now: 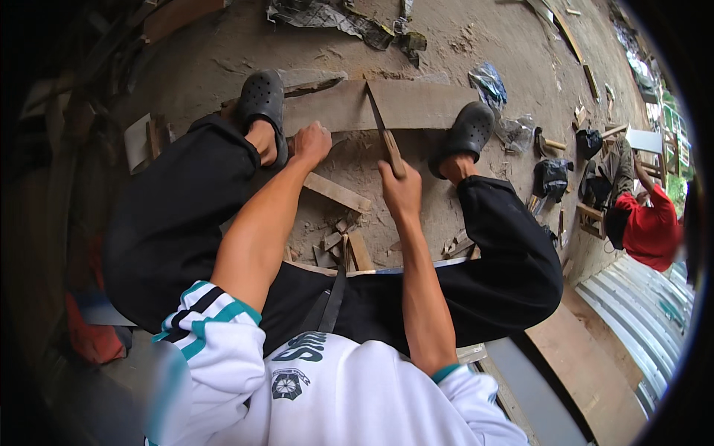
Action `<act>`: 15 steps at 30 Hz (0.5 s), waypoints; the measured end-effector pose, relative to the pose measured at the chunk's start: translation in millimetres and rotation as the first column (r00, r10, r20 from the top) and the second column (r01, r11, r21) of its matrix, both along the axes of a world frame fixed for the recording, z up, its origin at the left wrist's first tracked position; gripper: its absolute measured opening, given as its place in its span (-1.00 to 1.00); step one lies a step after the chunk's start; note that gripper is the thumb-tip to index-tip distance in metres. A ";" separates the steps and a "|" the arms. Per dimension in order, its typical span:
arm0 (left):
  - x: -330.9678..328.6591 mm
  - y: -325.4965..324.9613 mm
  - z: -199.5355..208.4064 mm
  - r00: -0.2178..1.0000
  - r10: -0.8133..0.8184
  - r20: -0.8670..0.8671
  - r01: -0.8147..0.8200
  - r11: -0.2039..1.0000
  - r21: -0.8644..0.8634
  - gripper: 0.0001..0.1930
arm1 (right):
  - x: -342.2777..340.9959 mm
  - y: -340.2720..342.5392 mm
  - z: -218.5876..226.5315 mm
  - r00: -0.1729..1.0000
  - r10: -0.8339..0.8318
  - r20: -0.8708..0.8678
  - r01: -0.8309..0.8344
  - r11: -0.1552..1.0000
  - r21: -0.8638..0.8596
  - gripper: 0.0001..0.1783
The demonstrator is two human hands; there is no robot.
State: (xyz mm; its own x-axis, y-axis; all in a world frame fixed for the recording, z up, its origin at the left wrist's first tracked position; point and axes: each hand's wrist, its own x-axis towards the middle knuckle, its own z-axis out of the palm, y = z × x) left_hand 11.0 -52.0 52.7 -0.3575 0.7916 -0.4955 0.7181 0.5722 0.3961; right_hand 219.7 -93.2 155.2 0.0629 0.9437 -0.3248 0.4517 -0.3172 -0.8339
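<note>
A long wooden board (424, 104) lies crosswise on the ground, with a dark clog (262, 100) of my left foot on one end and another clog (470, 132) of my right foot by the other. My right hand (401, 189) is closed round the wooden handle of a handsaw (375, 108), whose thin, tapered blade reaches across the board. On the board's near edge, left of the saw, my left hand (311, 143) is closed, its fingers curled at the edge and their tips hidden.
Wood offcuts (338, 193) lie between my legs. To the right are a hammer (549, 143), crumpled plastic (489, 83) and black bags (554, 178). A person in a red shirt (651, 230) is at the far right, near corrugated metal sheets (632, 312).
</note>
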 end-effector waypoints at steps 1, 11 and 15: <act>-4.0 -0.8 3.8 1.000 0.009 0.005 -0.009 1.000 -0.011 -0.69 | 2.8 -18.6 11.1 1.000 -0.002 0.013 0.002 1.000 0.005 -0.68; 4.5 -19.0 3.3 0.998 -0.006 0.058 0.010 0.998 -0.069 -0.70 | -22.5 27.5 -62.2 0.996 -0.070 0.062 0.061 0.988 0.143 -0.68; -13.3 -4.6 0.7 0.995 0.087 0.045 -0.088 0.996 0.010 -0.69 | 10.8 -41.6 -7.5 1.000 0.003 0.000 -0.003 0.997 0.078 -0.71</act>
